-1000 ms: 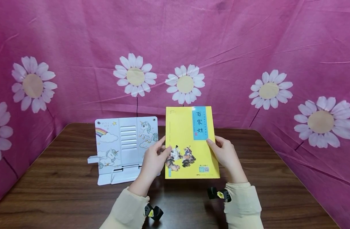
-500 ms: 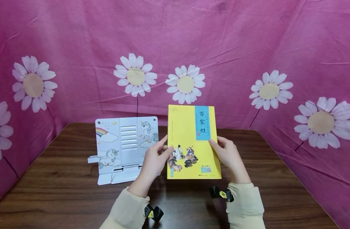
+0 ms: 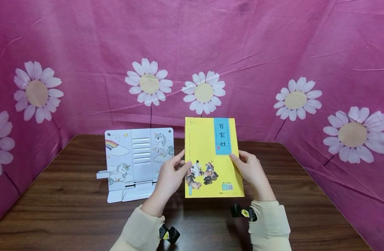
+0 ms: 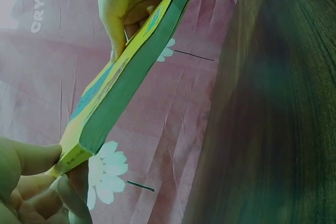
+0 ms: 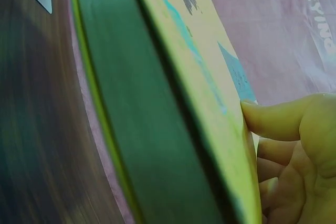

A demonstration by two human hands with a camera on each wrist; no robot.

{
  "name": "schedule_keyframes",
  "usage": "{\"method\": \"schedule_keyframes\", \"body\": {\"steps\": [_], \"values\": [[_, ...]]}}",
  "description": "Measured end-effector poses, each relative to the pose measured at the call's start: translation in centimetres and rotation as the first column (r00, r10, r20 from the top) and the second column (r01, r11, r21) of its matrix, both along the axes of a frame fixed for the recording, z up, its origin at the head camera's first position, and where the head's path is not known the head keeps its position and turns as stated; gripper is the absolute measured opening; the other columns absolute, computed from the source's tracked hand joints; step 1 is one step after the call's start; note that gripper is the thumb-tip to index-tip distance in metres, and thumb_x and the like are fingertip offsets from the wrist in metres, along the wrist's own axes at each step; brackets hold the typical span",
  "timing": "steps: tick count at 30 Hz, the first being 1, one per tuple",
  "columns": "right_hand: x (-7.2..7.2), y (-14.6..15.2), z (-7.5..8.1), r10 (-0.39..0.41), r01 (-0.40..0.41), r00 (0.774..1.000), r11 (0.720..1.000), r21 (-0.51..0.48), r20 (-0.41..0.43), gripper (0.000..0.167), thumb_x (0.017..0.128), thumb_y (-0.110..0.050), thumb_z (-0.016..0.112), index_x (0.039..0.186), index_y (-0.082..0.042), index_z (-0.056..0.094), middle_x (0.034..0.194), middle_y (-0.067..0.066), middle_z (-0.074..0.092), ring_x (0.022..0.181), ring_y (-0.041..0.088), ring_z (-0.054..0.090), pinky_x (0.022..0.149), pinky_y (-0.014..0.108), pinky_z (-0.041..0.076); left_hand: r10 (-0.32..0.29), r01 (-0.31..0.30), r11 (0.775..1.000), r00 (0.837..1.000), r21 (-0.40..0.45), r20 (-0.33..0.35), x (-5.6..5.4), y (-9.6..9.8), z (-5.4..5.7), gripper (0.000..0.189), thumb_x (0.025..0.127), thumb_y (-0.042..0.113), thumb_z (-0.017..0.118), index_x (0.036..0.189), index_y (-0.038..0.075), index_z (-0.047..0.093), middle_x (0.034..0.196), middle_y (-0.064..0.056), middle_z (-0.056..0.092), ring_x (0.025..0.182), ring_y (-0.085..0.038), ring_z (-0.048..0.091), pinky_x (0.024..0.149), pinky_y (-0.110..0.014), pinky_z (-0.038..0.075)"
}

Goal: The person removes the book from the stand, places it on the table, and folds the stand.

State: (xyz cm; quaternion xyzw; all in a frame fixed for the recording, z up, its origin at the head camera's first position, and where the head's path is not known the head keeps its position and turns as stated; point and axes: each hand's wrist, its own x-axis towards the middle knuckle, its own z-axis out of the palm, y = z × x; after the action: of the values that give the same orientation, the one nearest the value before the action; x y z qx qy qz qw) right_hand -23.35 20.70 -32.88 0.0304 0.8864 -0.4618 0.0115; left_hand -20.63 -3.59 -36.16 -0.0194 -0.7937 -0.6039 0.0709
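A yellow book (image 3: 204,139) with a blue title panel is held between both hands, its front cover facing the head camera. My left hand (image 3: 171,173) grips its left edge, thumb on the cover and fingers behind. On the opposite edge my right hand (image 3: 249,167) pinches it the same way, thumb just under the blue panel. In the left wrist view the book (image 4: 142,82) shows its thick page block, tilted above the wooden surface. From the right wrist the page edges of the book (image 5: 126,77) fill much of the view.
To the left stands a white book stand (image 3: 141,167) printed with unicorns and a rainbow, its lower ledge folded out; the left hand overlaps its right side. Beneath lies a dark wooden table (image 3: 69,223). A pink cloth (image 3: 242,42) with large daisies hangs behind.
Over the second the book has shifted slightly right, with the right hand moving along. Its top edge rose a little, then tipped lower again. The book stand has stayed put.
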Motion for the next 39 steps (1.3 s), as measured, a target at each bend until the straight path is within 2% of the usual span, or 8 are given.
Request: {"method": "schedule_keyframes", "body": {"steps": [6, 15, 23, 39], "values": [[0.0, 0.0, -0.2, -0.008, 0.008, 1.0, 1.0, 0.029, 0.005, 0.049, 0.103, -0.034, 0.053, 0.138, 0.001, 0.053, 0.103, 0.019, 0.07, 0.073, 0.014, 0.064, 0.066, 0.024, 0.052, -0.02, 0.02, 1.0, 1.0, -0.004, 0.019, 0.0, 0.1, 0.0, 0.053, 0.093, 0.02, 0.068, 0.143, 0.01, 0.053, 0.099, -0.008, 0.074, 0.068, -0.013, 0.053, 0.056, -0.026, 0.046], [-0.2, 0.0, -0.2, 0.003, -0.003, 1.0, 0.999, 0.05, -0.008, 0.048, 0.103, -0.033, 0.053, 0.137, 0.001, 0.053, 0.103, 0.019, 0.07, 0.073, 0.014, 0.064, 0.065, 0.024, 0.053, -0.008, 0.007, 1.0, 1.0, -0.029, -0.008, 0.0, 0.0, -0.1, 0.053, 0.093, 0.018, 0.069, 0.142, 0.008, 0.053, 0.099, -0.009, 0.074, 0.07, -0.014, 0.053, 0.053, -0.023, 0.039], [-0.1, 0.2, -0.4, 0.034, -0.033, 0.999, 0.999, -0.015, 0.025, 0.049, 0.103, -0.033, 0.052, 0.139, 0.001, 0.05, 0.103, 0.019, 0.069, 0.074, 0.014, 0.066, 0.064, 0.029, 0.056, 0.023, -0.023, 0.999, 1.0, 0.025, -0.012, -0.2, 0.2, -0.5, 0.049, 0.092, 0.016, 0.07, 0.138, 0.005, 0.057, 0.1, -0.011, 0.074, 0.076, -0.012, 0.058, 0.061, -0.023, 0.045], [-0.1, 0.1, -0.5, 0.038, -0.039, 0.999, 0.999, 0.015, 0.035, 0.047, 0.104, -0.031, 0.051, 0.136, 0.003, 0.05, 0.101, 0.018, 0.068, 0.074, 0.014, 0.065, 0.064, 0.027, 0.053, 0.039, -0.038, 0.997, 0.999, 0.068, -0.028, -0.5, 0.3, -1.0, 0.045, 0.091, 0.015, 0.07, 0.134, 0.005, 0.061, 0.098, -0.011, 0.076, 0.077, -0.011, 0.062, 0.067, -0.025, 0.05]]}}
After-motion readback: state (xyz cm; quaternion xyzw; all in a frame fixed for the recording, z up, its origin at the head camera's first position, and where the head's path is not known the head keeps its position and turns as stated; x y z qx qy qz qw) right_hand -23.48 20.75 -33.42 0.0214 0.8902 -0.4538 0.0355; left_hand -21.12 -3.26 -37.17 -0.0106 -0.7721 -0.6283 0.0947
